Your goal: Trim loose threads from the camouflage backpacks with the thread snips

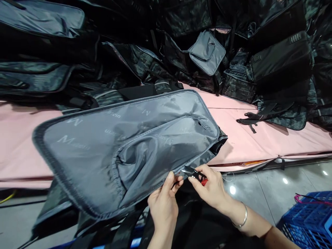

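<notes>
A grey lined bag panel (85, 155) with dark bound edges and printed lettering lies across the front of the pink-covered table, a gathered pocket (160, 145) sewn on it. My left hand (166, 197) pinches the panel's near edge between thumb and fingers. Just to its right, my right hand (210, 186) is closed around small thread snips (190, 171) with dark blades and a red part at the handle. The blades are at the panel's edge, close to my left fingertips. Whether a thread lies between them is too small to tell.
Dark camouflage bag pieces (280, 58) are piled along the back of the pink table cover (241, 138). A strapped piece (285, 116) lies at the right. A blue plastic crate (308, 221) stands on the tiled floor (261, 186) at lower right.
</notes>
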{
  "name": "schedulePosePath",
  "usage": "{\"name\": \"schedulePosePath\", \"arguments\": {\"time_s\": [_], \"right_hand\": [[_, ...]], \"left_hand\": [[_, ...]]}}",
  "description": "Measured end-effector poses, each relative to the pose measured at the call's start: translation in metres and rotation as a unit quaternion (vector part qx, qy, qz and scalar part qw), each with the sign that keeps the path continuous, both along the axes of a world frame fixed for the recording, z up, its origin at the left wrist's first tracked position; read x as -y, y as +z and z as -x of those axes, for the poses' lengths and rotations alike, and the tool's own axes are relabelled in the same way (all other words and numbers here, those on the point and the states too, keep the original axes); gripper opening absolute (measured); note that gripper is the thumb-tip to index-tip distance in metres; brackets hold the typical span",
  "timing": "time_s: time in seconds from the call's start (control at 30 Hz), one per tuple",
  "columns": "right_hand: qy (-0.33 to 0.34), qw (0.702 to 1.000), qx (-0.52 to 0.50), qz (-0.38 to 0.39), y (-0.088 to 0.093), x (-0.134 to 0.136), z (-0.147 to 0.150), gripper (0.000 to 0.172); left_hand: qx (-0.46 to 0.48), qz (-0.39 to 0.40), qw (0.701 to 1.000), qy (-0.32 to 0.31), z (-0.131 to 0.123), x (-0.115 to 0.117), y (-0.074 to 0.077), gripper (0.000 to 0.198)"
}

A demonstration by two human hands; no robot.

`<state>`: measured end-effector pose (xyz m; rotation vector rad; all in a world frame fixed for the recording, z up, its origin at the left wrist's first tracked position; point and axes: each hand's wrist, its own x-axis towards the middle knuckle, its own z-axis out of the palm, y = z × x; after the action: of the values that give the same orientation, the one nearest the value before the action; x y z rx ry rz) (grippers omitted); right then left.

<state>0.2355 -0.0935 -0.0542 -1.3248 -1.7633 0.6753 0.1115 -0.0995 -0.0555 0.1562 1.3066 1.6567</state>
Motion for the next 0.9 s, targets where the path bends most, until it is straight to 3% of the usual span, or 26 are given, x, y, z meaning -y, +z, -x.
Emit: {"name": "schedulePosePath", "arguments": {"time_s": [0.37, 0.73, 0.9], "right_hand": [[0.02, 0.999, 0.038, -0.018, 0.004, -0.009, -0.004, 0.015], [-0.04, 0.984, -0.164, 0.064, -0.026, -0.008, 0.007, 0.018], [-0.046, 0.995, -0.093, -0.014, -0.027, -0.004, 0.008, 0.018]], "left_hand": [[-0.001, -0.002, 1.0, 0.008, 0.001, -0.001, -0.004, 0.027], [-0.012, 0.002, 1.0, -0.001, 0.003, 0.001, 0.002, 0.027], [-0.013, 0.004, 1.0, 0.003, 0.003, 0.001, 0.002, 0.027]]}}
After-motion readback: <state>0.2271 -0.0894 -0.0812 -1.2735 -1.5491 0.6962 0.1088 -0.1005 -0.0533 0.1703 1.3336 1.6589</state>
